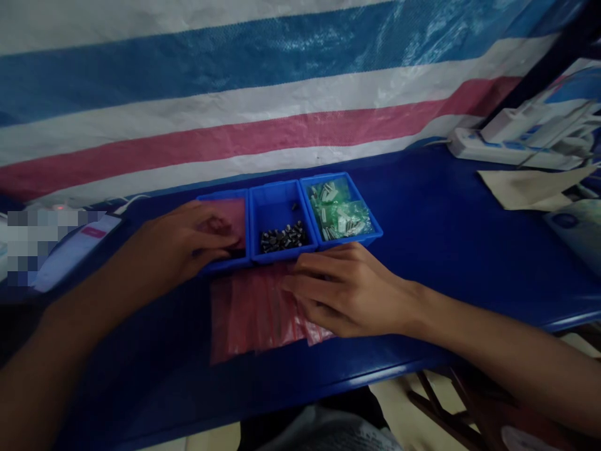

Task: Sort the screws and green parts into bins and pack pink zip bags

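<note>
My left hand (pixel 200 241) reaches into the left blue bin (pixel 225 264), its fingers curled together over pink plastic bags (pixel 235 213). What its fingertips pinch is hidden. Below the bins, a row of overlapping red plastic bags (pixel 258 313) lies flat on the table. My right hand (pixel 340 288) rests at the right end of this row with bent fingers closed at the upper edge of a bag. Small black cylindrical parts (pixel 284 238) are heaped in the middle blue bin (pixel 272 200). Green-tinted bags with silvery pieces (pixel 345 216) fill the right blue bin (pixel 373 238).
The three bins stand side by side on a blue table (pixel 422 213) before a striped plastic sheet (pixel 235 75). A white power strip (pixel 511 150) with plugs and cables and brown paper (pixel 526 188) lie at right. A long pale packet (pixel 77 250) lies at left.
</note>
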`<action>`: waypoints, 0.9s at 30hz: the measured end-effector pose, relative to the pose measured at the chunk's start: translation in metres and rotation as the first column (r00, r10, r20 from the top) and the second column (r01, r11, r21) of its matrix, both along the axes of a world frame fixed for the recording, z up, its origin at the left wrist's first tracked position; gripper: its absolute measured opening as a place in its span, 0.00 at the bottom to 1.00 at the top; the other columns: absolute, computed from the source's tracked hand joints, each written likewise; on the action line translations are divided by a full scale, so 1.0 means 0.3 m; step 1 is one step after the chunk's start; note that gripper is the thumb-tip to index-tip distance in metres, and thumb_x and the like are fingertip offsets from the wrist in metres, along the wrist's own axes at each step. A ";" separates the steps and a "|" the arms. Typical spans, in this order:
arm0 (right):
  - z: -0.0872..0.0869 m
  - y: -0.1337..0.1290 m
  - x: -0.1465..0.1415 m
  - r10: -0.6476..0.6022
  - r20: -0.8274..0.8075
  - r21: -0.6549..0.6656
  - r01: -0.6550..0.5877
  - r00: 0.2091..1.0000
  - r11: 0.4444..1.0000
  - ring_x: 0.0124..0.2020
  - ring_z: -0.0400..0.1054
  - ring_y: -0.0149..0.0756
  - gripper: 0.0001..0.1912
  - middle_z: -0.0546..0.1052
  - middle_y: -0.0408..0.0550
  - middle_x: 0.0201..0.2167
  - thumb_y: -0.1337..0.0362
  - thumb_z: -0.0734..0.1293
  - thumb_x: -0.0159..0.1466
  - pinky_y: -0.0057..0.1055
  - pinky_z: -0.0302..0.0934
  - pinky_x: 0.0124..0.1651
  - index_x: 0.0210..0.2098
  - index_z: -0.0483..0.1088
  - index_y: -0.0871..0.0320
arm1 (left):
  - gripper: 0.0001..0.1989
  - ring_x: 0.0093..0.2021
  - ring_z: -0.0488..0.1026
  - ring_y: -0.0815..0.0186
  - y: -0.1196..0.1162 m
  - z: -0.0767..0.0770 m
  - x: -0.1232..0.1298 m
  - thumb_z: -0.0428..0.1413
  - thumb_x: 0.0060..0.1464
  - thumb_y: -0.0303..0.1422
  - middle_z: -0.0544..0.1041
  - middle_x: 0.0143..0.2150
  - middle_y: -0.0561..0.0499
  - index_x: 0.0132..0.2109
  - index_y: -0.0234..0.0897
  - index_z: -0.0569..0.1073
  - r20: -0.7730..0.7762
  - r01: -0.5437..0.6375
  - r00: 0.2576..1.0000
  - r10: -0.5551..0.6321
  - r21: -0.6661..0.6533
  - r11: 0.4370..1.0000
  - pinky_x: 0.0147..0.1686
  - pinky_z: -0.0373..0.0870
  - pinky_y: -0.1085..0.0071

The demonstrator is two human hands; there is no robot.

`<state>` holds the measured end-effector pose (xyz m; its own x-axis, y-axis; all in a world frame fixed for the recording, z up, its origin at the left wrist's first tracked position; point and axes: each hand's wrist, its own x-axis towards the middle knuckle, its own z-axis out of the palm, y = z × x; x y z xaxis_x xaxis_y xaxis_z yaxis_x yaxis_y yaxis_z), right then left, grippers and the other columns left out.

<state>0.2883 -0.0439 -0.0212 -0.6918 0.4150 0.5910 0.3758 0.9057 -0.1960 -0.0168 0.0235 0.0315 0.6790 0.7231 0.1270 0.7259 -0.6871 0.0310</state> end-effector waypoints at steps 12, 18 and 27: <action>0.035 -0.023 -0.035 -0.062 0.508 -0.346 0.270 0.859 0.899 0.27 0.77 0.43 0.22 0.85 0.48 0.29 0.56 0.68 0.71 0.39 0.38 0.31 0.61 0.74 0.58 | 0.24 0.52 0.82 0.53 0.034 -0.013 0.011 0.45 0.71 0.42 0.85 0.60 0.51 0.48 0.53 0.88 -0.075 0.017 0.997 -0.018 -0.016 1.000 0.49 0.75 0.58; 0.043 -0.012 -0.029 -0.060 0.467 -0.393 0.268 0.882 0.880 0.29 0.77 0.43 0.32 0.85 0.48 0.31 0.68 0.66 0.63 0.37 0.45 0.31 0.66 0.72 0.61 | 0.21 0.52 0.80 0.55 0.032 -0.025 0.004 0.49 0.70 0.43 0.84 0.55 0.48 0.47 0.52 0.88 -0.025 0.010 1.000 -0.008 0.080 0.997 0.47 0.74 0.61; 0.050 -0.028 0.022 0.000 -0.326 -0.268 -0.093 0.945 0.959 0.19 0.64 0.24 0.16 0.77 0.38 0.23 0.77 0.60 0.58 0.26 0.58 0.25 0.37 0.75 0.57 | 0.19 0.47 0.84 0.61 -0.018 -0.019 0.032 0.56 0.74 0.49 0.87 0.51 0.51 0.49 0.46 0.88 0.306 0.018 0.949 -0.073 0.179 0.984 0.49 0.79 0.65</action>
<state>0.2948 -0.0523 -0.0063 -0.5076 0.5655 0.6501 0.2098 0.8129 -0.5433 -0.0073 0.0181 0.0258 0.6181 0.6406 0.4556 0.6667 -0.7343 0.1280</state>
